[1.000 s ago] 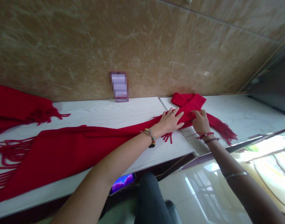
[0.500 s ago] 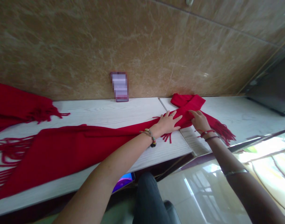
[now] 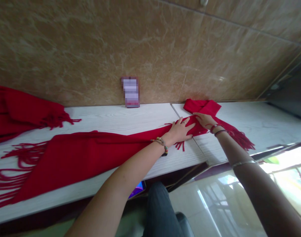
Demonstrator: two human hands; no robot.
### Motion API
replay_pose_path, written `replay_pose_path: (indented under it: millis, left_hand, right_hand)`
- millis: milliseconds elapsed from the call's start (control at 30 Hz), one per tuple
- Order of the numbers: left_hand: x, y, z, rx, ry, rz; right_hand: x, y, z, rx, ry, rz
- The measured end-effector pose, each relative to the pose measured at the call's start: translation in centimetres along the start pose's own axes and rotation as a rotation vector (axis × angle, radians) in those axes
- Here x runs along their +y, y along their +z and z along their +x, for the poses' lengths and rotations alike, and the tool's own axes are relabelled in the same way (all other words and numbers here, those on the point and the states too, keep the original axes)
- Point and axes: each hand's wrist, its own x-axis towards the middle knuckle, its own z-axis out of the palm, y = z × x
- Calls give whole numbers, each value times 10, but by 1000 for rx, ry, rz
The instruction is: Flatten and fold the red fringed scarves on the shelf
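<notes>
A long red scarf with fringed ends lies lengthwise along the white wood-grain surface, wide at the left and narrowed into folds at the right. My left hand rests on the narrowed part, palm down with fingers spread, and some fringe pokes out beneath it. Just to its right, my right hand has its fingers together on the scarf's folded end, gripping the cloth; the thumb is mostly hidden. Behind that hand a second red piece of cloth lies looped, with fringe reaching to the right.
Another red fringed cloth lies at the far left. A phone, its screen blurred, leans against the brown marbled wall. Below the front edge a lit screen shows beside my leg. A dark box-like object stands at the far right.
My right hand has shifted left along the scarf, closer to my left hand, and its fingers now point more to the left. The left hand stays in place. The view has moved slightly.
</notes>
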Motion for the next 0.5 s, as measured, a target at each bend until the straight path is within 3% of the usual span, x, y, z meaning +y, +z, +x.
replay_pose_path:
  millis: [200,267,367,500]
  left_hand:
    - [-1,2,-1,41,5,-6]
    - [0,3,-3,59,6,-6]
    - [0,4,-5,71,-1,-10]
    - [-1,9,-5,90,-6,-7]
  right_hand:
    - [6,-7,0,-29,106,-15]
    - [4,-13,3,49,127,-48]
    - [-4,-15,4,211,-1,-70]
    - [-11,3,-1,17,-188,-160]
